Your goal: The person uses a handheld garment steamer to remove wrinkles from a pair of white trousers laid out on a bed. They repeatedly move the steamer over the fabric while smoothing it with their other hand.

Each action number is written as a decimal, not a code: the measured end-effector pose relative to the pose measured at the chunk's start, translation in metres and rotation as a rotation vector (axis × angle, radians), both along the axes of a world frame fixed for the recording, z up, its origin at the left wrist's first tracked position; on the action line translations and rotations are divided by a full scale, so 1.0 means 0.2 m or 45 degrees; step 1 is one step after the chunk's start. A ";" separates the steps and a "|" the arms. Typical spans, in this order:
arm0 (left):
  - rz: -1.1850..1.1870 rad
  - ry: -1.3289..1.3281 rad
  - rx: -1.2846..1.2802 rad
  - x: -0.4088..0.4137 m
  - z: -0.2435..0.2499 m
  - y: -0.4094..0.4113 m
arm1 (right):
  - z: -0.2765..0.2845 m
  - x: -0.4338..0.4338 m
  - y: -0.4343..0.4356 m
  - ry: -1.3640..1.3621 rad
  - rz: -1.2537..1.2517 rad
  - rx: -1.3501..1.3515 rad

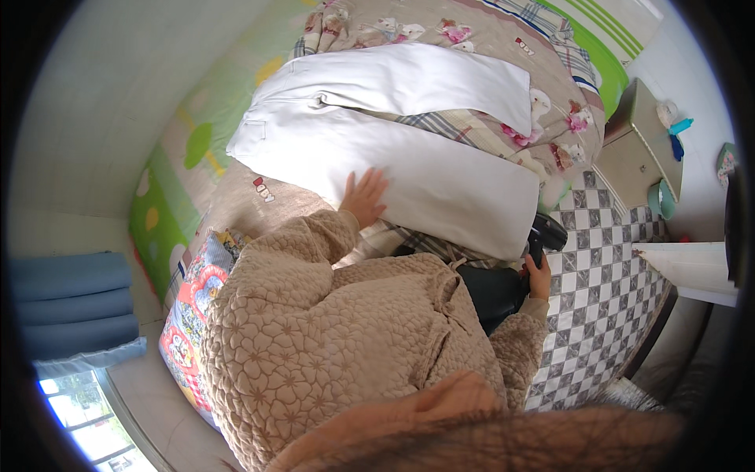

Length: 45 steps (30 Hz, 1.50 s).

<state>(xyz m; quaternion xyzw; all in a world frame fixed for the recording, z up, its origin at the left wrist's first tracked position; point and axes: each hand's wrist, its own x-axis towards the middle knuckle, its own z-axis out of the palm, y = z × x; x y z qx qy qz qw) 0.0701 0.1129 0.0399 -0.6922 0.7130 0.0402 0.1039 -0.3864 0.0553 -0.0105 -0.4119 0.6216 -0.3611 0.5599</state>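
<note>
White trousers [436,171] lie spread on the bed, one leg above the other in the picture, the waistband at the left and the hems at the right. My left hand [364,197] rests palm down with fingers apart on the edge of the nearer leg. A black hair dryer [550,232] is in my right hand [538,276], which grips its handle beside the hem of that leg. The dryer's body is just off the hem, above the bed's edge; whether it touches the cloth I cannot tell.
Rumpled bedding [472,29] with a printed pattern lies under the trousers. A patterned pillow [191,330] is at the left. Beyond the bed's right side are a checkered floor [590,283], a cabinet [634,153] and a green bowl [662,199]. A blue rolled blind [74,295] hangs above a window.
</note>
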 end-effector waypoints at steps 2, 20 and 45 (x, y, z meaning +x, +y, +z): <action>-0.093 0.154 0.024 -0.08 -0.04 0.04 | 0.07 0.04 0.03 0.153 0.036 -0.092; -0.231 0.550 -0.319 -0.03 -0.16 0.19 | 0.13 0.05 0.27 0.751 -0.036 -0.163; 2.071 1.775 -1.193 1.09 -0.43 0.08 | 0.09 -0.02 0.32 0.585 0.137 -0.029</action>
